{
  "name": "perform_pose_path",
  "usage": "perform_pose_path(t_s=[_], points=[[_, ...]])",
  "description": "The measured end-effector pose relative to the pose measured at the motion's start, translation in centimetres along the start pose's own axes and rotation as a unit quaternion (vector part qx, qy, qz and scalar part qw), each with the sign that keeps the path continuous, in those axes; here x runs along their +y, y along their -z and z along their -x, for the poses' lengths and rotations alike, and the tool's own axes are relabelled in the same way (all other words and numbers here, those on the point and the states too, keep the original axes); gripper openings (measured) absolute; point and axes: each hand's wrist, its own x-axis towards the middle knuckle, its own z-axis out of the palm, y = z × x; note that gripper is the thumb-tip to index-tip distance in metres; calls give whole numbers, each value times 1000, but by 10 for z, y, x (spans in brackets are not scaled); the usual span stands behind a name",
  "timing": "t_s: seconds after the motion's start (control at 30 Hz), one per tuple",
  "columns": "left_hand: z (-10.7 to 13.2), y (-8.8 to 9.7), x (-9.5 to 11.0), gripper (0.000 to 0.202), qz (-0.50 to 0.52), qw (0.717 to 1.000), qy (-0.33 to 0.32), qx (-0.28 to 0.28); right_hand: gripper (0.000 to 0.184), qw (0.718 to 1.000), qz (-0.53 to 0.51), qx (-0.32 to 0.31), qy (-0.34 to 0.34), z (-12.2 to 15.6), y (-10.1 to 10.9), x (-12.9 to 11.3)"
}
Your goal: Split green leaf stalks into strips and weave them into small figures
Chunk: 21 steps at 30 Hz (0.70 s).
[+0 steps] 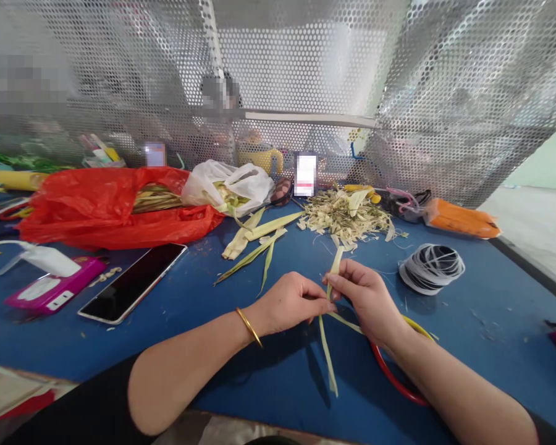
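Note:
My left hand [290, 304] and my right hand [368, 296] meet over the blue table [213, 321], both pinching the same pale green leaf strip [328, 352]. The strip pokes up above my right fingers and hangs down below my hands toward the table's near edge. A thinner strand runs sideways under my right hand. A gold bangle sits on my left wrist. Red and yellow bangles [393, 374] lie under my right forearm.
Loose leaf strips [254, 238] and a heap of trimmings [343, 216] lie beyond my hands. A red plastic bag [106, 210], a white bag [227, 182], a phone [132, 281], a pink case [53, 290], a coil of thread [430, 267] and an orange packet [461, 217] lie around. Perforated metal screen behind.

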Motion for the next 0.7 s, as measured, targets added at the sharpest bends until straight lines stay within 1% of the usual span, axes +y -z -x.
perform_pose_path(t_s=[0.1, 0.17, 0.27, 0.33, 0.4, 0.47, 0.5, 0.57, 0.63, 0.7], points=[[-1, -1, -2, 37, -36, 999, -3, 13, 23, 1000, -5, -11, -4, 0, 1, -4], [-2, -1, -3, 31, -47, 998, -9, 29, 23, 1000, 14, -5, 12, 0, 4, -10], [-3, 1, -3, 23, -41, 996, -16, 77, 21, 995, 79, 25, 56, 1, 7, -17], [-4, 2, -3, 23, -38, 994, -2, 107, 21, 987, 129, 58, 82, 3, 8, -19], [-3, 2, -2, 25, -24, 993, 24, 113, 18, 972, 189, 83, 113, 6, 8, -18], [-3, 1, -3, 29, 9, 993, 46, 105, 14, 948, 260, 89, 161, 10, 7, -16], [-4, 0, -3, 31, 29, 993, 57, 103, 12, 931, 300, 86, 191, 12, 6, -14], [-4, -2, -3, 32, 63, 989, 81, 106, 8, 886, 382, 70, 254, 16, 4, -10], [-5, -3, -2, 33, 105, 983, 100, 110, 7, 833, 454, 44, 313, 19, 2, -7], [-5, -4, 0, 36, 162, 975, 107, 110, 8, 789, 503, 21, 353, 20, 1, -5]])
